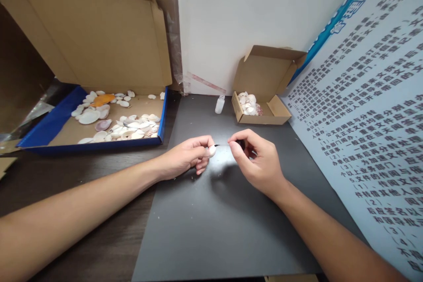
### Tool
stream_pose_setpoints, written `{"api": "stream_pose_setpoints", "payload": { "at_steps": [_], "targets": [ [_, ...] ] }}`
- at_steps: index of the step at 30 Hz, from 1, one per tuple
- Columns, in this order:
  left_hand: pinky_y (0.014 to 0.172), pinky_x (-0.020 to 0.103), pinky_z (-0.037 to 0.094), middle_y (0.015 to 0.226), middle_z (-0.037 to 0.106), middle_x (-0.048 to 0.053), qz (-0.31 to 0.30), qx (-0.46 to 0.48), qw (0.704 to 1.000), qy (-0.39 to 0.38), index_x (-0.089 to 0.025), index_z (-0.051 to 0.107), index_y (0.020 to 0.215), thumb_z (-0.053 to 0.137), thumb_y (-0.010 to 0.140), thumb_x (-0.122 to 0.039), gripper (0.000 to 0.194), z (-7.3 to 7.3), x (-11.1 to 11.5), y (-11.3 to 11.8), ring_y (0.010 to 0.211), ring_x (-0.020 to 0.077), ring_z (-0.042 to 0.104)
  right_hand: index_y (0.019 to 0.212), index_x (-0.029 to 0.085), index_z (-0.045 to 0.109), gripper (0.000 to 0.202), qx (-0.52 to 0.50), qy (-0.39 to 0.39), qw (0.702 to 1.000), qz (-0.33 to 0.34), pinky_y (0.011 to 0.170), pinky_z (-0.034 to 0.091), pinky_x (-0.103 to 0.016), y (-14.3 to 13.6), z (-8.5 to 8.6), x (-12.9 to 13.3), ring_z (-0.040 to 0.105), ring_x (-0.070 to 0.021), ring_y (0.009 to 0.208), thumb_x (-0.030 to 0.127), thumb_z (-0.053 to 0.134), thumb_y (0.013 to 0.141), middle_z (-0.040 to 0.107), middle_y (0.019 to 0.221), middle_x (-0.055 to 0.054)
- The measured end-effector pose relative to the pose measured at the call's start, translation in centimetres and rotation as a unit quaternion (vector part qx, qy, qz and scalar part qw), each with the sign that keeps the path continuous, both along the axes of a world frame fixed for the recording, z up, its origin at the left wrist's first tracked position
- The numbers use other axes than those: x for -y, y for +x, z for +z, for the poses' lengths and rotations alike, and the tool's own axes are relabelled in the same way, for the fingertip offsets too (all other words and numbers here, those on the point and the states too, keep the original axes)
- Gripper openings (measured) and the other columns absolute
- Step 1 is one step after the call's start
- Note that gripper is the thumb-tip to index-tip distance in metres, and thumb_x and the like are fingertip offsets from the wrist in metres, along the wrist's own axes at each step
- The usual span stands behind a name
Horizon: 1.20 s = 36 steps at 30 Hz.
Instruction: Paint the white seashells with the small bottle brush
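Note:
My left hand [193, 154] is closed, pinching a small white seashell [212, 150] between thumb and fingertips. Facing it, my right hand [256, 156] grips a thin brush [222, 145] whose dark end [242, 143] shows among the fingers. The brush's dark tip meets or nearly meets the shell's upper edge; contact is too small to be sure of. Beyond the hands stands a small, whitish bottle [219, 105], upright, with no cap visible on it. Both hands are just above the dark grey mat [198, 229].
At left, an open blue-sided cardboard box [161, 119] holds many seashells [139, 125] and an orange piece [103, 100]. A smaller open cardboard box [264, 120] with white shells [248, 103] stands back right. A white wall and printed board [373, 141] border the mat.

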State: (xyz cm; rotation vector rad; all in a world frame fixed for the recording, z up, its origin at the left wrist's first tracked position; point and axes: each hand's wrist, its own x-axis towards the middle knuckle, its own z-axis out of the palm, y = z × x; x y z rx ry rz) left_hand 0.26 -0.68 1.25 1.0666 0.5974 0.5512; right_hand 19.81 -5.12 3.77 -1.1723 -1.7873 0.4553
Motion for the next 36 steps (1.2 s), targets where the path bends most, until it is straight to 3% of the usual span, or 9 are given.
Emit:
{"api": "stream_pose_setpoints", "payload": {
  "at_steps": [5, 9, 13, 17, 21, 24, 36],
  "targets": [
    [0.050, 0.019, 0.040, 0.058, 0.042, -0.007, -0.002, -0.001, 1.000, 0.013, -0.019, 0.050, 0.082, 0.060, 0.085, -0.022, 0.011, -0.12, 0.01, -0.09, 0.051, 0.0072, 0.040, 0.084, 0.020, 0.062, 0.008, -0.011, -0.006, 1.000, 0.027, 0.047, 0.033, -0.023, -0.01, 0.03, 0.09, 0.040, -0.0081, 0.048, 0.021, 0.056, 0.089, 0.048, 0.058, 0.006],
    [0.050, 0.019, 0.041, 0.059, 0.041, -0.007, -0.010, -0.001, 1.000, 0.021, -0.019, 0.050, 0.081, 0.059, 0.085, -0.021, 0.010, -0.28, -0.05, -0.15, 0.052, 0.0068, 0.039, 0.081, 0.020, 0.061, 0.007, 0.004, 0.021, 1.000, -0.002, 0.049, 0.034, -0.023, 0.02, 0.01, 0.10, 0.039, -0.0075, 0.049, 0.018, 0.059, 0.087, 0.047, 0.058, 0.007],
    [0.050, 0.020, 0.041, 0.060, 0.041, -0.007, -0.007, -0.001, 1.000, 0.023, -0.020, 0.049, 0.082, 0.059, 0.085, -0.021, 0.010, -0.41, -0.11, -0.15, 0.051, 0.0072, 0.039, 0.083, 0.020, 0.062, 0.006, -0.013, -0.004, 1.000, 0.026, 0.046, 0.033, -0.022, 0.01, -0.02, 0.05, 0.039, -0.0072, 0.047, 0.020, 0.058, 0.088, 0.045, 0.057, 0.007],
    [0.050, 0.020, 0.041, 0.059, 0.041, -0.007, -0.010, 0.000, 1.000, 0.027, -0.019, 0.050, 0.081, 0.059, 0.085, -0.021, 0.010, -0.41, -0.11, -0.13, 0.051, 0.0069, 0.039, 0.081, 0.019, 0.062, 0.007, -0.008, 0.014, 1.000, -0.006, 0.049, 0.034, -0.022, -0.01, 0.04, 0.02, 0.038, -0.0072, 0.048, 0.018, 0.059, 0.087, 0.046, 0.058, 0.007],
    [0.050, 0.019, 0.041, 0.058, 0.042, -0.007, -0.007, 0.001, 1.000, 0.025, -0.019, 0.050, 0.082, 0.058, 0.085, -0.020, 0.009, -0.38, -0.10, -0.13, 0.051, 0.0070, 0.040, 0.081, 0.020, 0.061, 0.006, -0.011, -0.005, 1.000, 0.027, 0.046, 0.032, -0.022, 0.01, 0.05, 0.06, 0.038, -0.0072, 0.047, 0.019, 0.059, 0.087, 0.044, 0.057, 0.007],
    [0.050, 0.019, 0.041, 0.060, 0.042, -0.007, -0.009, 0.003, 1.000, 0.024, -0.019, 0.050, 0.080, 0.059, 0.084, -0.019, 0.010, -0.34, -0.07, -0.14, 0.051, 0.0065, 0.040, 0.080, 0.020, 0.061, 0.006, 0.002, 0.014, 1.000, -0.006, 0.047, 0.032, -0.022, 0.04, 0.00, 0.04, 0.036, -0.0071, 0.047, 0.018, 0.060, 0.085, 0.042, 0.055, 0.008],
    [0.047, 0.019, 0.047, 0.051, 0.045, -0.008, -0.004, -0.005, 1.000, -0.001, -0.019, 0.049, 0.079, 0.057, 0.081, -0.020, 0.009, 0.26, 0.10, -0.02, 0.043, 0.0065, 0.044, 0.088, 0.020, 0.062, 0.004, -0.035, -0.028, 0.999, 0.023, 0.044, 0.029, -0.022, -0.01, -0.16, 0.02, 0.034, -0.0073, 0.045, 0.021, 0.058, 0.087, 0.034, 0.055, 0.009]
  ]
}}
